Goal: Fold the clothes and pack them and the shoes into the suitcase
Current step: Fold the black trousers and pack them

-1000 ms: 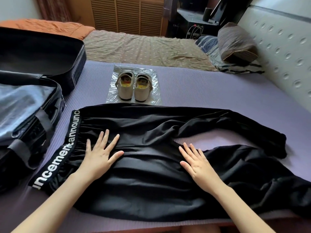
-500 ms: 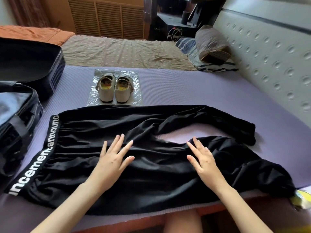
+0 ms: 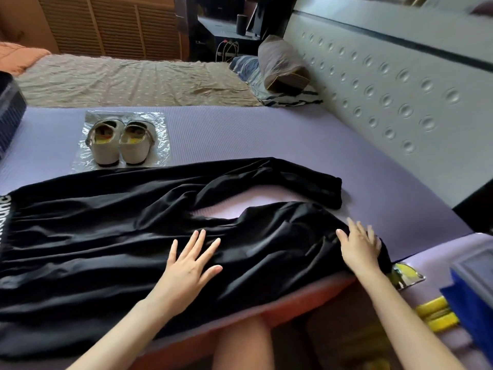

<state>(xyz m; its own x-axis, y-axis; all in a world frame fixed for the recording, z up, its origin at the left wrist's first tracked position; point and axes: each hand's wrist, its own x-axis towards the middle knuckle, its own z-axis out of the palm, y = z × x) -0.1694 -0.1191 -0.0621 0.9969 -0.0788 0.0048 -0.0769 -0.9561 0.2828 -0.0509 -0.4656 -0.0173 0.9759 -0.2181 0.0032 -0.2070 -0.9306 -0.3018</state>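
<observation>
Black trousers (image 3: 106, 236) lie spread across the purple mat (image 3: 266, 134), waistband at the left edge of view, legs running right. My left hand (image 3: 190, 265) lies flat with straight spread fingers on the near leg. My right hand (image 3: 358, 245) rests with straight fingers on the cuff end of that leg near the mat's front edge. A pair of white shoes (image 3: 120, 144) stands on a clear plastic sheet (image 3: 160, 145) behind the trousers. Only a corner of the black suitcase (image 3: 9, 113) shows at the far left.
A padded headboard (image 3: 386, 84) runs along the right. A brown pillow (image 3: 280, 65) lies on a striped cloth at the back. Beyond the mat is a beige sheet (image 3: 133, 81). Blue and yellow items (image 3: 453, 303) sit low at the right. My bare knee (image 3: 240, 343) shows below the mattress edge.
Both hands have slid to the right along the near trouser leg, the right one reaching its cuff. The view has turned right, so most of the suitcase has left the frame.
</observation>
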